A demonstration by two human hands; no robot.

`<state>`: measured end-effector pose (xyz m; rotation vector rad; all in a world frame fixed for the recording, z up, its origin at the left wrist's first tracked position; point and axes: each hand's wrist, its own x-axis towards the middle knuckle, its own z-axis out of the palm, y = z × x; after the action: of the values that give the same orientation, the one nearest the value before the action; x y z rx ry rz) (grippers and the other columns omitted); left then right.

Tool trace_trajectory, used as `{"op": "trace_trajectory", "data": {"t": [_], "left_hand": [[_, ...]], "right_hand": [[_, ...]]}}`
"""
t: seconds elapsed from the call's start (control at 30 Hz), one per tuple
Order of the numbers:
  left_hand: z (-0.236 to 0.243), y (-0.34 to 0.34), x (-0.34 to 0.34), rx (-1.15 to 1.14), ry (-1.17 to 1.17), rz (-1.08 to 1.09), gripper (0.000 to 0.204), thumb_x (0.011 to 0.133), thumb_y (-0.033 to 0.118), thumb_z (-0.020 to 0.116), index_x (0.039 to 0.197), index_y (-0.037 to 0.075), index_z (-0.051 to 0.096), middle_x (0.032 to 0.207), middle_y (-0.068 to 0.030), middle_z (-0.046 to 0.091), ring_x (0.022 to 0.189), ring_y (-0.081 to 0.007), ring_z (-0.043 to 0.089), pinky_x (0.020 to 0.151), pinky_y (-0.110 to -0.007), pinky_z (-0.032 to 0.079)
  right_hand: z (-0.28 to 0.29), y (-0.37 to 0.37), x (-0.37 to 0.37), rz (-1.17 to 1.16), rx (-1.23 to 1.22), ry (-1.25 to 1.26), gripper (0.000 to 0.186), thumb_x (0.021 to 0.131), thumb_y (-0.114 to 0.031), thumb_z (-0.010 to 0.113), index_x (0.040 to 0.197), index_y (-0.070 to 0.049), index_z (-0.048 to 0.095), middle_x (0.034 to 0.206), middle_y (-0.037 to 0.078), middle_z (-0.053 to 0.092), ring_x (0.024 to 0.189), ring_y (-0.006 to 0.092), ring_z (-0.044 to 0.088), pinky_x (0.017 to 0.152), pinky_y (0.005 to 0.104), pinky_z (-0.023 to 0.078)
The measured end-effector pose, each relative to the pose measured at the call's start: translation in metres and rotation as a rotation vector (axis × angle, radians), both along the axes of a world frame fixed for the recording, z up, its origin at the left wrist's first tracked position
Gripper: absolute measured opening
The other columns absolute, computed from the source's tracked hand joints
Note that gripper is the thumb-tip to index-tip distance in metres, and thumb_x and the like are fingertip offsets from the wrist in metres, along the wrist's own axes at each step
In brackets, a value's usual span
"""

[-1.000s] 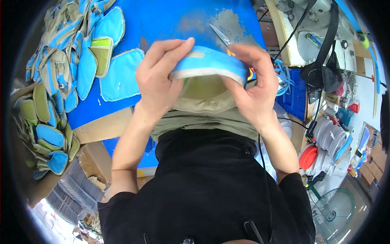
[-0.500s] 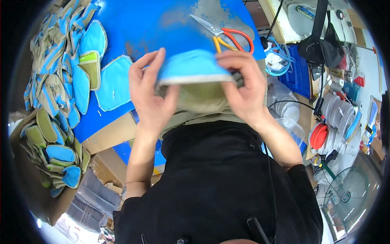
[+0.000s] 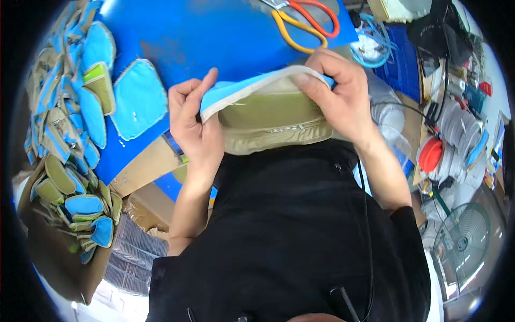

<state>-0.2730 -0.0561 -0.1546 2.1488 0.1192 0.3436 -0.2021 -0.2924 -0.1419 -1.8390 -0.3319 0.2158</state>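
A fabric piece (image 3: 271,115) with an olive face, a blue back and a pale, frayed band along its upper edge is held at waist height. My left hand (image 3: 194,123) grips its left end, forefinger raised along the edge. My right hand (image 3: 343,99) is closed on the upper right, thumb pressing the pale band. Lettering is stitched low on the olive face. Just beyond the piece, scissors (image 3: 310,37) with red and yellow handles lie on the blue work surface (image 3: 182,32). Loose blue pads (image 3: 139,99) lie to the left.
A heap of striped fabric (image 3: 53,102) is at far left, above a cardboard box (image 3: 59,257) of blue and olive pads. At right are a blue bin (image 3: 402,59), a black bag (image 3: 434,27), white and red spools (image 3: 429,153), cords and a fan (image 3: 461,241).
The piece has turned so more of its olive face shows and its edge slopes up to the right. My right hand has risen. The view has shifted, with the scissors higher in it.
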Motion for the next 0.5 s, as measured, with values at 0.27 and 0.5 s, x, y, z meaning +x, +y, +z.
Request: {"op": "trace_trajectory", "data": {"t": [0.27,0.5], "left_hand": [[0.047,0.007,-0.068,-1.664,0.842,-0.101,0.045,0.099,0.024,0.066,0.127,-0.012,0.062,0.129,-0.0192,0.066,0.114,-0.0252,0.067,0.098,-0.036,0.051],[0.03,0.013,-0.067,-1.73,0.818,-0.221,0.06,0.1,0.031,0.065,0.14,-0.011,0.051,0.131,-0.0192,0.066,0.116,-0.024,0.067,0.099,-0.035,0.054]], "right_hand": [[-0.012,-0.016,-0.011,0.06,0.411,0.602,0.039,0.089,-0.008,0.069,0.059,-0.008,0.045,0.06,-0.01,0.04,0.058,0.0009,0.035,0.052,0.0249,0.026],[-0.021,-0.008,-0.007,0.022,0.357,0.403,0.036,0.086,-0.007,0.068,0.059,-0.007,0.045,0.061,-0.008,0.042,0.059,0.0023,0.038,0.054,0.0249,0.028]]}}
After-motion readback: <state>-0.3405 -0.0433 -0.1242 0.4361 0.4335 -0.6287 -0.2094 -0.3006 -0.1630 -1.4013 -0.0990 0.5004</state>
